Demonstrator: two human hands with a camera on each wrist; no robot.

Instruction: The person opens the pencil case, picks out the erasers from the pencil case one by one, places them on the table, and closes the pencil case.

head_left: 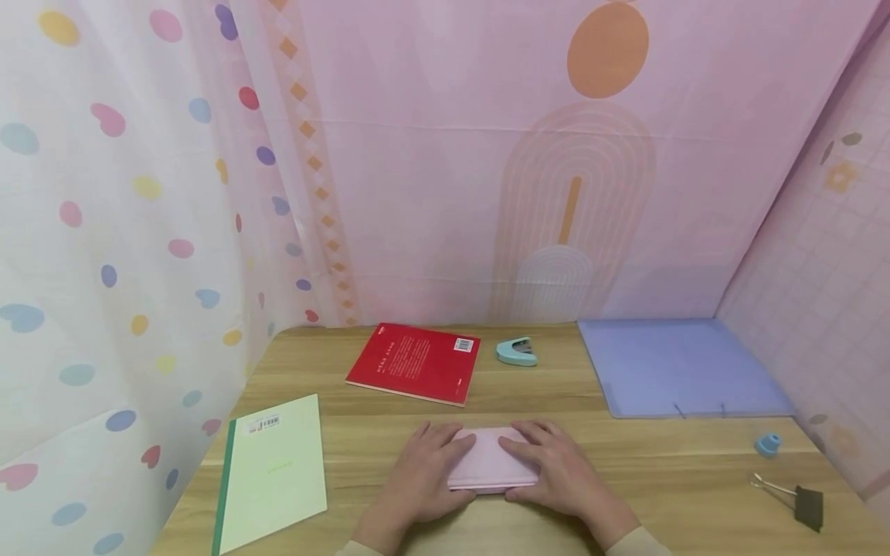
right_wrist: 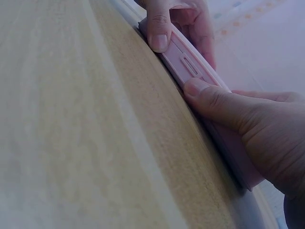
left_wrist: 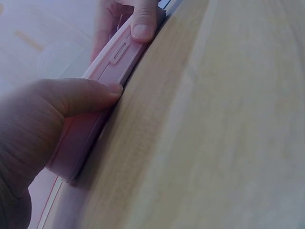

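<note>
A flat pink case (head_left: pixel 492 457) lies on the wooden table near its front edge. A small slot-like catch shows on its front side in both wrist views. My left hand (head_left: pixel 430 471) grips the case's left end, thumb against the front side (left_wrist: pixel 89 114) and fingers reaching over the top. At the right end my right hand (head_left: pixel 554 467) holds it the same way, its thumb (right_wrist: pixel 209 98) on the front side. Both thumbs sit low, close to the tabletop, with a short gap between them. The far side of the case is hidden from the head view.
Behind the case are a red book (head_left: pixel 417 363) and a light teal stapler (head_left: pixel 516 351). A pale green notebook (head_left: pixel 278 467) lies at left. On the right are a blue folder (head_left: pixel 681 367), a small blue object (head_left: pixel 768 444) and a black binder clip (head_left: pixel 808 507). Curtains enclose the table (head_left: pixel 375 432).
</note>
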